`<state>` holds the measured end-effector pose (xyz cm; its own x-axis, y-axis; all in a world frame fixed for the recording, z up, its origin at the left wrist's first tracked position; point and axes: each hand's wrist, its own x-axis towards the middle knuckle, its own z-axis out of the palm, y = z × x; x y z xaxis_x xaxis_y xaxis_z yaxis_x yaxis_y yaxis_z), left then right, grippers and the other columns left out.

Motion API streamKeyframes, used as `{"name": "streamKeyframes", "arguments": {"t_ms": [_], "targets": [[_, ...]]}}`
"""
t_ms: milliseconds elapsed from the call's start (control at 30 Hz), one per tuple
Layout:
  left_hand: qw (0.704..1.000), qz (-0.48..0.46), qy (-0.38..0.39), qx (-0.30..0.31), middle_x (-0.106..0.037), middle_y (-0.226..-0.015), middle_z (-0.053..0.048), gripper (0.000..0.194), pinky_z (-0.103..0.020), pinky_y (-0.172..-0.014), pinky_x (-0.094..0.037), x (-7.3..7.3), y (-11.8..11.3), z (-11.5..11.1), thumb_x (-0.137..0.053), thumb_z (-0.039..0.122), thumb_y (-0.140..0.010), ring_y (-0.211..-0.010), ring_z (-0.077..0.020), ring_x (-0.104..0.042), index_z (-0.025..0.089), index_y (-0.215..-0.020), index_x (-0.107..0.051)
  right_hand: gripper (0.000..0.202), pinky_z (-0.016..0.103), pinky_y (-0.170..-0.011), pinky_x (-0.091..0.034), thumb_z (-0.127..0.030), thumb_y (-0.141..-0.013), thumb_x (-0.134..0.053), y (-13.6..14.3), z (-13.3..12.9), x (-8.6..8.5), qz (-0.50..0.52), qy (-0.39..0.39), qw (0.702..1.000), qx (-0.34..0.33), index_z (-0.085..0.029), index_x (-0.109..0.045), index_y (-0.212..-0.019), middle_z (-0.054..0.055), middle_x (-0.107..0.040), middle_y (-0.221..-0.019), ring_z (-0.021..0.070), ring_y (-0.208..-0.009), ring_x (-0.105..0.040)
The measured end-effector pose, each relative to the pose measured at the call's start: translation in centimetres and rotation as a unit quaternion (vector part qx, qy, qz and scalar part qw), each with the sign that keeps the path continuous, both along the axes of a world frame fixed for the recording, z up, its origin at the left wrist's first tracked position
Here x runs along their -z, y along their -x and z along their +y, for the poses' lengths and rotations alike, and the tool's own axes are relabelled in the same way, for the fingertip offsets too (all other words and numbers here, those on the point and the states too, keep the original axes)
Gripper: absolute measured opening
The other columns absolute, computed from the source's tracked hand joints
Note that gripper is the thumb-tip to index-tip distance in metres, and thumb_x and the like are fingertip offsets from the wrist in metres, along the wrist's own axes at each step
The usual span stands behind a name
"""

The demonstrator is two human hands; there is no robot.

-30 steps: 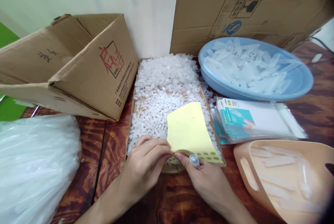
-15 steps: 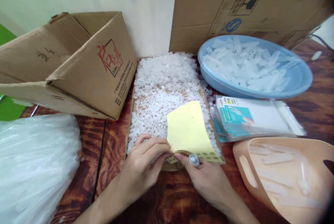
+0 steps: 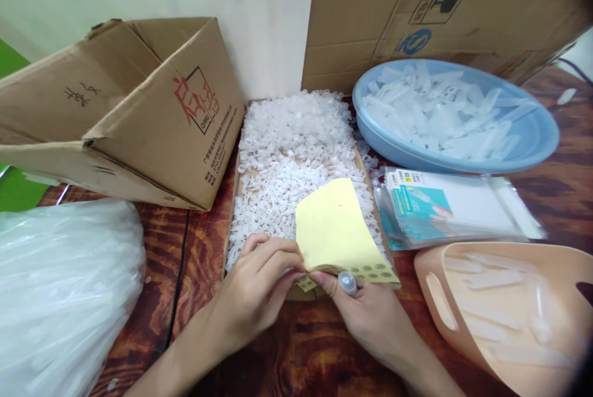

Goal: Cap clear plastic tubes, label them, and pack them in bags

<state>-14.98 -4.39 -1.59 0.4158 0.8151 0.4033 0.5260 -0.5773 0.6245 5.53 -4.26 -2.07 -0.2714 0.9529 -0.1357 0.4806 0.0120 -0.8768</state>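
Both hands meet at the near edge of the shallow tray (image 3: 241,165) of small clear caps (image 3: 296,150). The left hand (image 3: 252,295) pinches its thumb and forefinger together at the lower left corner of the yellow sheet (image 3: 331,230), whose bottom strip shows rows of small round stickers (image 3: 370,272). The right hand (image 3: 370,317) is curled shut around a small clear tube (image 3: 347,283), capped end up, with its forefinger tip touching the sheet's edge just beside the left fingertips. The sheet leans up and away over the caps, its lower edge resting at the tray's near rim. Judging from the pinch, the step in hand looks like peeling one sticker free of the backing; whether a sticker is already lifted is too small to tell. The next move would call for a fine lift with the left fingertips while the right hand steadies both sheet and tube, then bringing the sticker squarely onto the tube without creasing it. Around them on the counter (image 3: 204,249) stand a tipped cardboard box (image 3: 139,113), a blue basin (image 3: 532,144) of clear tubes, a stack of printed packets (image 3: 454,208), a peach basket (image 3: 467,317) at the right, and a clear plastic bag (image 3: 65,286) at the left.
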Motion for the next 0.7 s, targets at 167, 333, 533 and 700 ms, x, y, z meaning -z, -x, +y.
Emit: {"name": "streamKeyframes", "arguments": {"t_ms": [167,333,533,700], "targets": [[0.999,0.033,0.015,0.017,-0.068,-0.101,-0.006,0.017,-0.035,-0.092,-0.038,-0.1,0.1,-0.1,-0.047,0.004,-0.102,-0.094,-0.0166,-0.065,0.019,-0.106,-0.055,0.029,0.042,-0.098,-0.058,-0.041,-0.097,-0.056,-0.1,-0.1,0.2,-0.002,0.011,1.0,-0.019,-0.029,-0.082,-0.096,0.003,-0.083,-0.101,0.0278,-0.101,-0.076],[0.998,0.057,0.021,0.025,-0.066,-0.102,-0.006,0.017,-0.035,-0.09,-0.038,-0.4,0.2,-0.1,-0.043,0.003,-0.101,-0.094,-0.0175,-0.063,0.018,-0.104,-0.052,0.029,0.037,-0.094,-0.06,-0.043,-0.095,-0.058,0.4,0.2,-0.8,0.036,0.036,0.999,-0.012,-0.028,-0.083,-0.092,0.002,-0.083,-0.097,0.0267,-0.096,-0.077],[0.997,0.017,0.071,0.031,-0.062,-0.103,-0.007,0.018,-0.035,-0.089,-0.041,-0.7,0.4,-0.4,-0.044,0.004,-0.099,-0.098,-0.0203,-0.059,0.02,-0.101,-0.05,0.029,0.032,-0.077,-0.063,-0.047,-0.089,-0.067,0.3,0.4,-1.4,0.083,0.103,0.991,0.028,-0.022,-0.082,-0.089,0.003,-0.083,-0.091,0.0261,-0.083,-0.078],[0.972,-0.12,0.202,0.016,-0.057,-0.11,-0.008,0.011,-0.031,-0.095,-0.045,-1.3,0.6,-0.3,-0.045,0.014,-0.104,-0.107,-0.0199,-0.055,0.022,-0.099,-0.05,0.045,0.03,-0.058,-0.058,-0.061,-0.085,-0.07,-0.8,1.2,-1.1,0.072,0.068,0.989,0.108,-0.019,-0.071,-0.068,0.006,-0.076,-0.07,0.0247,-0.066,-0.072]]}}
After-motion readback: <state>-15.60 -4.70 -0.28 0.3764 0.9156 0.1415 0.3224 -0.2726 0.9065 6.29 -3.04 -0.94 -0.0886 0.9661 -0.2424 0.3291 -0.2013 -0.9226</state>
